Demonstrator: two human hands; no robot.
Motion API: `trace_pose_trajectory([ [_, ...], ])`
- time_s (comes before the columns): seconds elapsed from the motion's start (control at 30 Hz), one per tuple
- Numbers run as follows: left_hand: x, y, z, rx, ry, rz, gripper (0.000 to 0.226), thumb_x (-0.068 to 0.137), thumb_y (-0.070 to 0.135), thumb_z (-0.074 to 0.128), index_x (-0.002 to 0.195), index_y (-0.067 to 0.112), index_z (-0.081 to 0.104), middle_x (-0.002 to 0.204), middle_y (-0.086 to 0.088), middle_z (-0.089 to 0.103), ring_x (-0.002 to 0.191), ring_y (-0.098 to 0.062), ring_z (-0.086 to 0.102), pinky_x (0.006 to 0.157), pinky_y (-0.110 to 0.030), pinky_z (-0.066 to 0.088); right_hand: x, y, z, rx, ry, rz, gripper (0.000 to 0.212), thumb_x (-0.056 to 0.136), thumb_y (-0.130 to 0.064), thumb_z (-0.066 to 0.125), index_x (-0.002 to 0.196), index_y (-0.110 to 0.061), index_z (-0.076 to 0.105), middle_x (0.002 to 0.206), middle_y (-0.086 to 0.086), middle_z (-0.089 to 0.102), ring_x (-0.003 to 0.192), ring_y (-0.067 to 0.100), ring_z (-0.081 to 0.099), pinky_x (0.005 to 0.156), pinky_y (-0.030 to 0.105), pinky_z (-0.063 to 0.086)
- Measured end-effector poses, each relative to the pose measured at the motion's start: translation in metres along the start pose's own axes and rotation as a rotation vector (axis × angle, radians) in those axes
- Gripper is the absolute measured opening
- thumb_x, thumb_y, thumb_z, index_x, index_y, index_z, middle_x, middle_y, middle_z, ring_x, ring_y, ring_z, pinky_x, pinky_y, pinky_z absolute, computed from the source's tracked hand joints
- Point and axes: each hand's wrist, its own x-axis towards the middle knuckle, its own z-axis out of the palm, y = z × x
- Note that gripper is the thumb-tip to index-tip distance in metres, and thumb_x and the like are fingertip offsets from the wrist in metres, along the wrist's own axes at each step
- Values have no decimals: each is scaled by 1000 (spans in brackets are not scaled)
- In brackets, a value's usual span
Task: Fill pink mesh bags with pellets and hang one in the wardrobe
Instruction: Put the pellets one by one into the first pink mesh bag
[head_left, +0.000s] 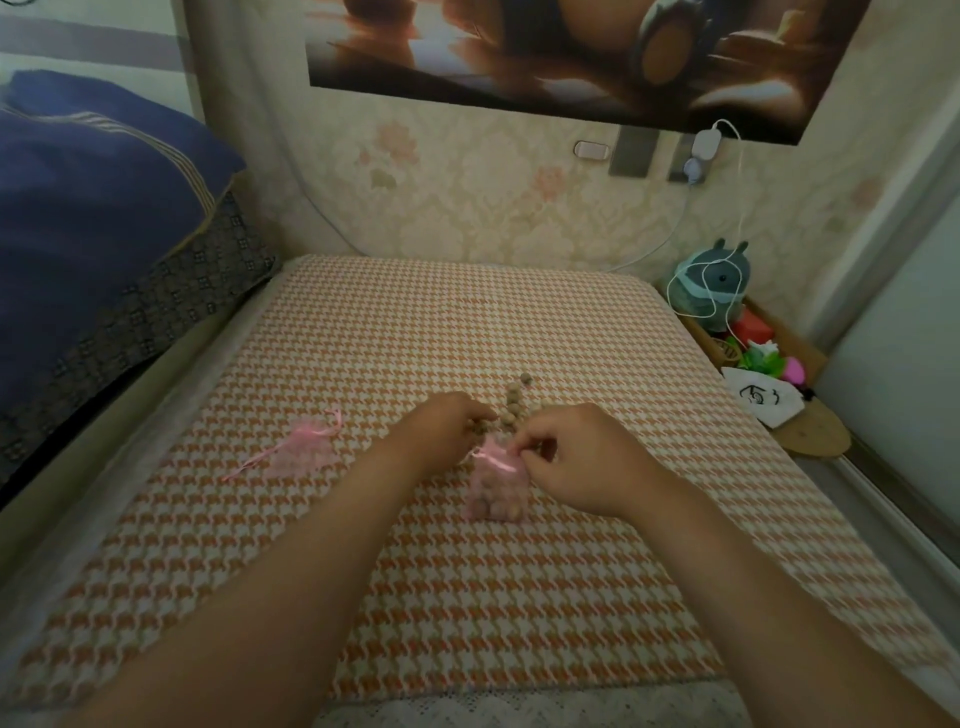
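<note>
We're pinching the bag (496, 493) at its rim with our right hand (576, 462), our left hand (441, 431) curling round pellets (511, 410). Bare mat (467, 322) is spreading wide around both hands, its edges well off.

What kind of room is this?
Likely a bedroom: a bed-like surface under an orange-and-white houndstooth cover, a folded dark blue quilt at left, floral wallpaper with a plugged-in white charger.

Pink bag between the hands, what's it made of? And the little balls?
The pellets are matte tan balls, perhaps wood; too blurry to be sure. The pink bag looks like thin, see-through mesh fabric, maybe organza: pellets show through it. Its drawstring looks like shiny satin ribbon.
</note>
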Motion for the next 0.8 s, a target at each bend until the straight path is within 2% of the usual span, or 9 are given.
trace_pose_trajectory([
  [0.13,-2,-5,0,-49,6,-31,16,84,12,70,98,16,75,97,-2,73,89,-20,67,80,-35,56,-1,1,4,17,13,2,17,85,-28,64,93,-35,78,85,-19,66,78,5,63,74,39,57],
  [0.27,-11,-9,-3,-132,32,-49,13,82,19,73,94,23,72,89,6,70,82,-14,65,79,-38,57,-3,-1,4,30,5,18,17,86,-27,65,96,-33,78,85,-21,67,80,2,64,76,37,57],
  [0.33,-16,-1,-10,-286,142,-97,13,86,23,72,98,25,69,90,9,67,78,-7,62,74,-30,55,-4,-2,2,28,1,19,17,86,-26,66,94,-33,78,83,-25,65,80,1,64,76,36,58],
  [0.43,-25,23,-30,-416,268,-64,8,89,29,70,95,25,66,87,12,65,73,2,57,65,-14,45,-7,-2,-2,22,-9,20,16,83,-25,66,87,-35,77,79,-25,65,78,0,64,75,36,58],
  [0.53,-38,47,-44,-439,197,12,8,87,27,72,93,22,69,85,12,66,76,0,60,71,-15,49,-8,-1,-5,19,-29,24,17,81,-27,65,88,-36,77,85,-21,69,80,-1,64,76,35,58],
  [0.63,-50,56,-44,-356,81,64,7,87,26,71,93,23,71,92,11,68,87,-5,62,78,-20,51,-10,-1,-9,20,-49,41,16,81,-30,66,90,-37,77,88,-20,71,81,-1,65,76,35,59],
  [0.8,-61,53,-42,-207,44,6,9,86,35,71,91,28,72,94,14,65,89,-3,61,82,-31,53,-13,-5,-14,20,-65,35,14,83,-31,69,91,-38,79,84,-21,70,80,0,64,76,34,59],
])
